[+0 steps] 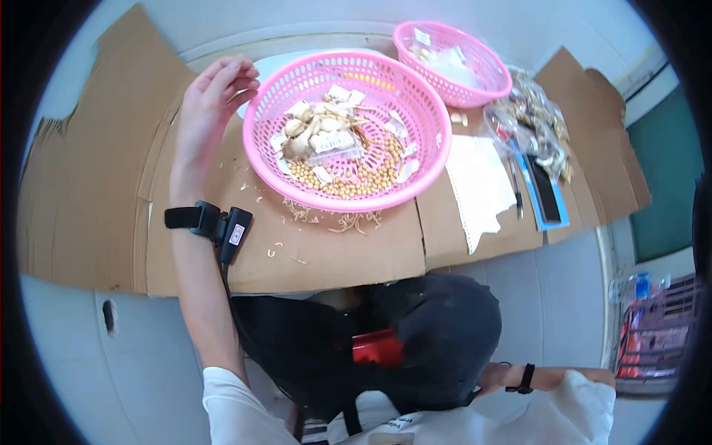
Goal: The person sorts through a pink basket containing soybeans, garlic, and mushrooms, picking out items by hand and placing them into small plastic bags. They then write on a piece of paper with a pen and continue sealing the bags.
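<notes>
My left hand (222, 85) is raised at the left rim of a large pink plastic basket (259, 159), its fingers loosely bent and slightly apart with nothing visible in them. Inside the basket lie many small round yellowish beans or beads (356, 182), a heap of pale root-like pieces (319, 122), white paper labels and a clear plastic bag (337, 152). Down by my right thigh rests my right hand (491, 378); its fingers are hidden against the dark clothing.
Flattened cardboard (334, 259) covers the table, with thin pale scraps (356, 221) before the basket. A smaller pink basket (475, 93) stands behind. To the right are torn white paper (478, 185), a pen (517, 193), a phone (545, 193) and filled clear bags (530, 119).
</notes>
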The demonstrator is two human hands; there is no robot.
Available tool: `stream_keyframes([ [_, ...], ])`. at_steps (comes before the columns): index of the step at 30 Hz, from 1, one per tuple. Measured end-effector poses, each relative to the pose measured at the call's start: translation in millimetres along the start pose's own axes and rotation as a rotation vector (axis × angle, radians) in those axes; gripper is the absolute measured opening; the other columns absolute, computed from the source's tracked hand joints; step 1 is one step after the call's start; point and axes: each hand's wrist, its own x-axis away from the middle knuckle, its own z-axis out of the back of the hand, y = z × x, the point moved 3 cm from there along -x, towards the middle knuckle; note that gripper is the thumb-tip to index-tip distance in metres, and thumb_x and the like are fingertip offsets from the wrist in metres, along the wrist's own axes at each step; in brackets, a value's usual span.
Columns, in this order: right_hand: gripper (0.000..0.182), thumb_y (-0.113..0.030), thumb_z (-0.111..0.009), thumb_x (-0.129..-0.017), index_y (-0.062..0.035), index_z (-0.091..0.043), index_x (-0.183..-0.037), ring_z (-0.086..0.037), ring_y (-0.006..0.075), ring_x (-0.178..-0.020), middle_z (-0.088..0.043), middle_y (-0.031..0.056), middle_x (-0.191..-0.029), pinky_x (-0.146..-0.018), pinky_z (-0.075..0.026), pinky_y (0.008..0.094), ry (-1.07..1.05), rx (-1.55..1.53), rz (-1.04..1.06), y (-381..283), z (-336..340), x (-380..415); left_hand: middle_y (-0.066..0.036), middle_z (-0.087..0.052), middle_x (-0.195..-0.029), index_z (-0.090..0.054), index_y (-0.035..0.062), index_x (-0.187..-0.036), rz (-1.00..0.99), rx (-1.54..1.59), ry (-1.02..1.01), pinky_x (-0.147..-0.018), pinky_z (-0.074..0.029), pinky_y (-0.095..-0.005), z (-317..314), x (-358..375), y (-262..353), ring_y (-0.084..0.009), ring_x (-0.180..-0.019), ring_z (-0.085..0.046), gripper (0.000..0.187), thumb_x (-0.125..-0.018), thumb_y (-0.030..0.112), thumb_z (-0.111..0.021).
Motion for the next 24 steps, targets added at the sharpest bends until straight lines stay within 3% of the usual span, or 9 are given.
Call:
stream_keyframes([
  [1, 0.049, -0.053, -0.069, -0.095, -0.0066, -0.076, -0.107, -0.072, 0.0400, -0.106, -0.077, 0.0160, -0.105, -0.092, -0.057, 0.0537, 0.224, -0.014, 0.080, 5, 3, 1, -0.004, -0.069, -0.108, -0.067, 0.0036, -0.117, -0.017, 0.003, 0.024, -0.097, -0.055, -0.0315, 3, 2, 1, -0.0122, -0.101, -0.067, 0.024, -0.111, 0.025, -0.058],
  [4, 0.057, -0.057, -0.069, -0.096, -0.0028, -0.074, -0.115, -0.072, 0.0404, -0.106, -0.077, 0.0186, -0.109, -0.094, -0.057, 0.0516, 0.300, 0.068, 0.076, -2, 71, 33, -0.001, -0.068, -0.104, -0.066, 0.0067, -0.113, 0.015, 0.031, 0.059, -0.095, -0.054, -0.0312, 2, 2, 2, -0.0109, -0.098, -0.065, 0.022, -0.111, 0.027, -0.059],
  [7, 0.057, -0.055, -0.069, -0.098, -0.0028, -0.073, -0.121, -0.073, 0.0386, -0.108, -0.077, 0.0197, -0.114, -0.096, -0.057, 0.0474, 0.185, -0.213, -0.023, -57, 214, 115, 0.000, -0.066, -0.103, -0.066, 0.0075, -0.112, 0.010, 0.100, 0.030, -0.094, -0.054, -0.0311, 8, 1, -1, -0.0105, -0.096, -0.064, 0.021, -0.112, 0.027, -0.058],
  [9, 0.053, -0.052, -0.069, -0.100, -0.0042, -0.073, -0.124, -0.073, 0.0351, -0.110, -0.077, 0.0175, -0.119, -0.096, -0.058, 0.0400, 0.326, -0.362, 0.129, -60, 269, 163, 0.000, -0.066, -0.103, -0.065, 0.0080, -0.111, 0.009, 0.112, 0.015, -0.093, -0.054, -0.0308, 11, -1, -3, -0.0104, -0.095, -0.064, 0.021, -0.112, 0.027, -0.058],
  [11, 0.044, -0.038, -0.074, -0.101, -0.0019, -0.072, -0.126, -0.074, 0.0323, -0.113, -0.075, 0.0173, -0.127, -0.098, -0.057, 0.0387, 0.336, -0.410, -0.041, -97, 349, 228, 0.000, -0.065, -0.102, -0.065, 0.0084, -0.110, 0.013, 0.122, 0.002, -0.092, -0.054, -0.0306, 6, 0, -2, -0.0103, -0.095, -0.063, 0.020, -0.112, 0.027, -0.058],
  [13, 0.042, -0.035, -0.075, -0.101, 0.0000, -0.072, -0.123, -0.075, 0.0271, -0.109, -0.077, 0.0147, -0.125, -0.095, -0.058, 0.0378, 0.630, -0.304, 0.128, -93, 388, 269, 0.000, -0.065, -0.101, -0.065, 0.0090, -0.109, 0.036, 0.122, 0.009, -0.092, -0.053, -0.0297, 1, 3, 1, -0.0100, -0.095, -0.063, 0.020, -0.112, 0.027, -0.057],
  [15, 0.031, -0.026, -0.076, -0.101, 0.0000, -0.073, -0.118, -0.074, 0.0159, -0.096, -0.078, 0.0073, -0.105, -0.086, -0.059, 0.0332, 0.883, -0.282, 0.083, -95, 435, 298, 0.000, -0.065, -0.101, -0.065, 0.0089, -0.109, 0.025, 0.128, 0.007, -0.092, -0.054, -0.0296, 1, 3, 2, -0.0101, -0.095, -0.064, 0.020, -0.112, 0.027, -0.057],
  [17, 0.027, -0.023, -0.074, -0.103, 0.0010, -0.073, -0.114, -0.072, 0.0136, -0.092, -0.078, 0.0066, -0.102, -0.085, -0.058, 0.0307, 1.131, -0.447, 0.102, -76, 476, 299, -0.001, -0.066, -0.101, -0.065, 0.0088, -0.109, 0.015, 0.134, 0.006, -0.091, -0.054, -0.0296, 0, 3, 0, -0.0101, -0.095, -0.064, 0.020, -0.112, 0.027, -0.057],
  [24, 0.027, -0.023, -0.072, -0.100, 0.0023, -0.074, -0.110, -0.075, 0.0246, -0.093, -0.078, 0.0140, -0.103, -0.087, -0.059, 0.0362, 1.548, 0.102, -0.187, -6, 607, 223, -0.001, -0.067, -0.101, -0.065, 0.0085, -0.108, 0.025, 0.163, 0.017, -0.091, -0.054, -0.0296, 0, 3, -7, -0.0102, -0.094, -0.065, 0.019, -0.111, 0.026, -0.059],
])
